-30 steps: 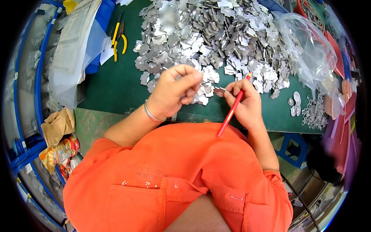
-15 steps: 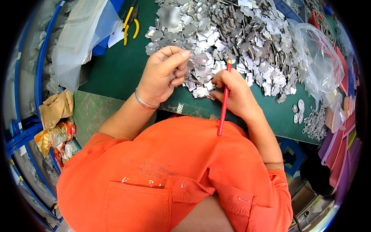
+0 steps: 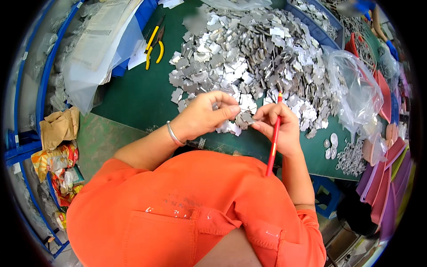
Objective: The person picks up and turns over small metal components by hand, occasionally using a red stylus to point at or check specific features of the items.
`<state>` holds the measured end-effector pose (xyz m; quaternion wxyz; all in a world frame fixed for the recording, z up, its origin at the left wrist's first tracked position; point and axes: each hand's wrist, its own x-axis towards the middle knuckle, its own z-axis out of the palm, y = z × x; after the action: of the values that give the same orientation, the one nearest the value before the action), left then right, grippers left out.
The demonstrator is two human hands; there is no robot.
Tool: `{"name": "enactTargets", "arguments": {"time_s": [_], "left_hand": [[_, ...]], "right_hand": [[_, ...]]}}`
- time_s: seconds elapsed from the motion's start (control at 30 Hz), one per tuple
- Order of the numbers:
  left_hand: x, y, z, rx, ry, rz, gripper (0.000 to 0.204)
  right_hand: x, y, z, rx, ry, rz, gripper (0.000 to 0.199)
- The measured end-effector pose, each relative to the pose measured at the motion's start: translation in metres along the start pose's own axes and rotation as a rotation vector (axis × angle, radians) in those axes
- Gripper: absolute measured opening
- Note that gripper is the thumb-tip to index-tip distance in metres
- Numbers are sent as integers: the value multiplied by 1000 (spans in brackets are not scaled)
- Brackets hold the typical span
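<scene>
So my right hand point(image 3: 284, 129) has a small grey metal plate point(image 3: 244, 119) pinched at its 9 o'clock, red pencil point(image 3: 273, 142) tucked in, and my left hand point(image 3: 202, 116) is curled near the plate's 10, can't tell if gripping anything.

The heaped pieces point(image 3: 275, 49) look like thin metal, some bright and glossy, others dull grey. Over the near edge of the table point(image 3: 129, 95), the red pencil-like rod point(image 3: 273, 149) shows a smooth sheen. Clear, crinkled plastic forms the bag point(image 3: 356, 84) at the right edge; the rings point(image 3: 351, 158) by the near right corner (silvery too) look metallic. The tabletop appears smooth, the orange shirt point(image 3: 178, 191) matt cloth.
</scene>
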<state>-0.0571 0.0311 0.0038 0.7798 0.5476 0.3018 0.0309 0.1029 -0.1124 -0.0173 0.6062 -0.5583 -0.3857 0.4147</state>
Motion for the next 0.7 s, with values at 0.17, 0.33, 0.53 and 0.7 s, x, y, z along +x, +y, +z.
{"name": "enactTargets", "arguments": {"time_s": [0.17,0.33,0.53,0.7], "left_hand": [[13,-4,2,-389,-258,-202,17],[23,3,19,-547,-91,-31,14],[31,4,29,-584,-101,13,17],[35,3,31,-676,-173,-50,17]], "right_hand": [[3,-11,0,151,-24,-135,32],[7,-11,9,314,278,-84,28],[14,-14,15,242,344,-161,32],[18,-15,13,174,390,-186,30]]}}
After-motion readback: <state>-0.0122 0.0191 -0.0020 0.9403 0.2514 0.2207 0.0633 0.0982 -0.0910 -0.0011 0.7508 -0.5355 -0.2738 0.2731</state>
